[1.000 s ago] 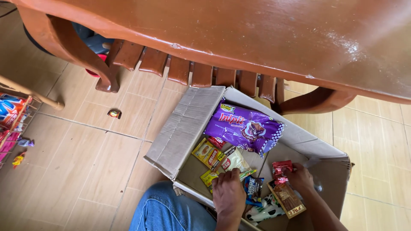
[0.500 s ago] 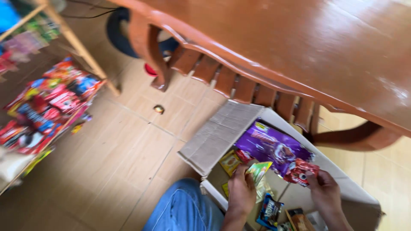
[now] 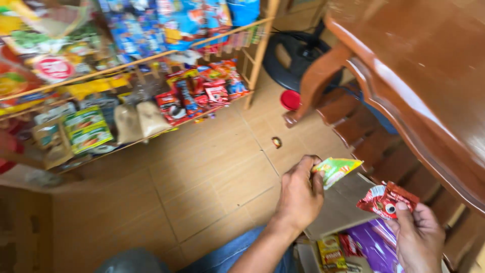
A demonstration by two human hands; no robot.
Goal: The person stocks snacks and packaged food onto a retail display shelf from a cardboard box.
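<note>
The left hand (image 3: 299, 194), low in the middle of the frame, is closed around a green and yellow sachet (image 3: 336, 169), pinching it at one end so the packet sticks out to the right above the cardboard box's flap (image 3: 338, 207). To its right, near the lower right corner, the right hand (image 3: 417, 237) grips a red sachet (image 3: 386, 200) between thumb and fingers, held up in the air just under the edge of the wooden table (image 3: 429, 76). Both packets are already out of the box and lifted clear of it; inside the box, at the bottom edge of the frame, a purple bag (image 3: 376, 245) and a small yellow packet (image 3: 331, 251) lie unpicked, so by my reckoning the sorting has begun and a fair part is left. Upper left stands a wooden shelf rack (image 3: 151, 60) crowded with bright snack packets, well apart from the hands across open tiled floor (image 3: 192, 172). That floor gives plenty of room to the left; a small stray wrapper (image 3: 276, 142) lies on it near a table leg (image 3: 316, 83). To the right things are tight: the table's rim overhangs the right hand closely, and the slats beneath crowd the box.
</note>
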